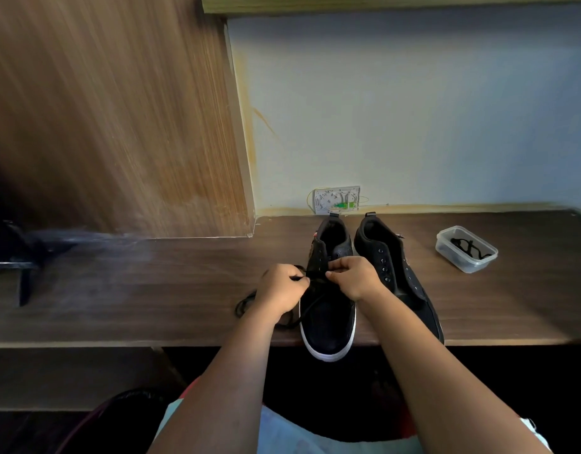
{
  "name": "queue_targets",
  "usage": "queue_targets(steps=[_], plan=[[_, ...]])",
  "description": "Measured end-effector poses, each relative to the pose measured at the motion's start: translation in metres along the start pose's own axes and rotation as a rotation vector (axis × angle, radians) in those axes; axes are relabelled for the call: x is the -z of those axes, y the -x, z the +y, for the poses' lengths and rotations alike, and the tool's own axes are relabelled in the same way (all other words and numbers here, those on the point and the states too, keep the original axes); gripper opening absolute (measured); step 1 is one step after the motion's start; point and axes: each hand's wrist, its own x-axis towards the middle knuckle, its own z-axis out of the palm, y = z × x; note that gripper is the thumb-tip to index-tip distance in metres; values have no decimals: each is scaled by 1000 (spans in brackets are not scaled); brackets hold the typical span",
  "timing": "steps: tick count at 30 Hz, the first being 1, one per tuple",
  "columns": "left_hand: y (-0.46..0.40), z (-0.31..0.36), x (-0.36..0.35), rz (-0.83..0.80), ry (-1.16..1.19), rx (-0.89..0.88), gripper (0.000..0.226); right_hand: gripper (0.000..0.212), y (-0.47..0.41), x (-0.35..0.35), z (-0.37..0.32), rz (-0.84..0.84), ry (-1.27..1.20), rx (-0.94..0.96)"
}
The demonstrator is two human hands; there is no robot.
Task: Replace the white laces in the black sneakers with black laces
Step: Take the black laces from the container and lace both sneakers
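Sneakers: the left sneaker (328,319), matte black with a white rubber rim, overhangs the dark wood-grain desk (151,290); left hand (281,290) and right hand (356,276) pinch its thin black lace (307,306); another coils in a clear plastic tub (466,249)

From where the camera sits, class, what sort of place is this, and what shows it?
Probably a room at home, at a built-in study desk: a dark wooden desktop, a wood-grain side panel against a painted wall, and an opened wall socket plate behind the sneakers.
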Motion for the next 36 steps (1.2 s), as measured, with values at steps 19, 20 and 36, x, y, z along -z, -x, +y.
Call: queue_targets(steps=[19, 20, 36], plan=[[-1, 1, -3, 77, -28, -109, 18, 18, 3, 2, -1, -16, 25, 42], [0, 2, -2, 75, -54, -121, 20, 18, 4, 3, -2, -19, 16, 43], [0, 6, 1, 13, -284, -272, 14, 30, 4, 2, 2, -33, 36, 45]])
